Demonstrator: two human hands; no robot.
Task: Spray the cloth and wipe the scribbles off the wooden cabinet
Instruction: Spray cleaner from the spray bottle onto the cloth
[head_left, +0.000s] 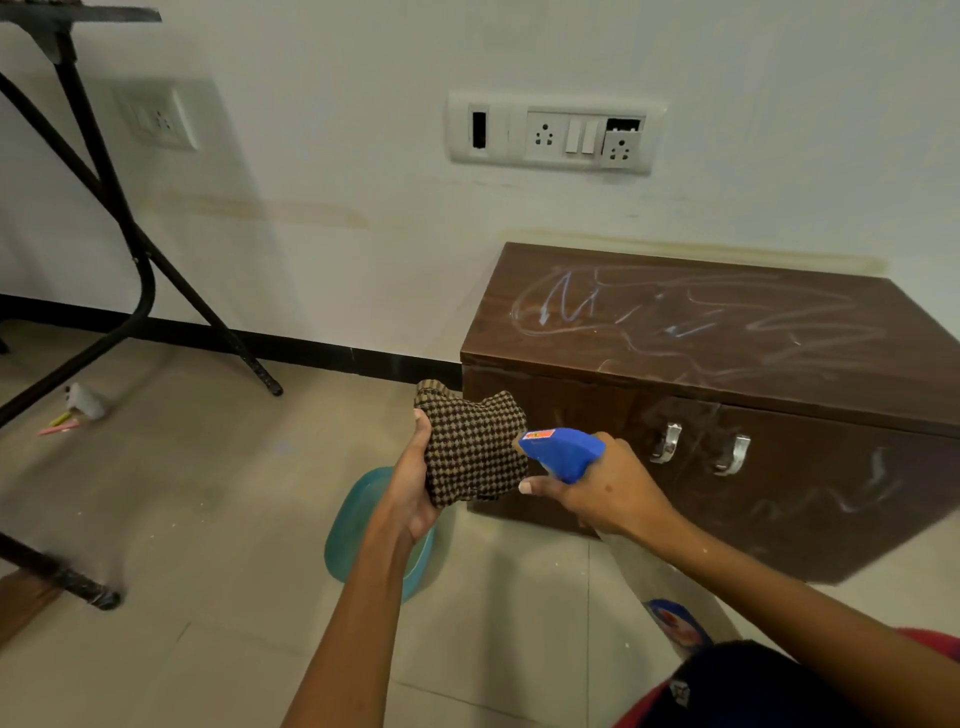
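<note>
Both forearms (358, 613) are bare, with no sleeves, watch or rings showing. At the lower right edge sits red clothing (935, 642) beside a dark navy garment (753, 686) bearing a small white mark.

A pale, off-white wall (337, 218) fills the upper half of the view, marked with faint yellowish smears. Set in it is a white switch-and-socket panel (553, 132) with two sockets, two rocker switches and two open black gaps; the right-hand socket module hangs slightly askew. A second, smaller socket plate (156, 117) sits further left, in shadow. A black skirting strip (311, 348) runs along the foot of the wall. The floor is of beige tiles (218, 519) with thin grout lines and pale specks. At left stand the black metal legs of a folding table (130, 244). Small pink and yellow sticks (60, 425) lie on the floor beside a white lump (85, 400).
</note>
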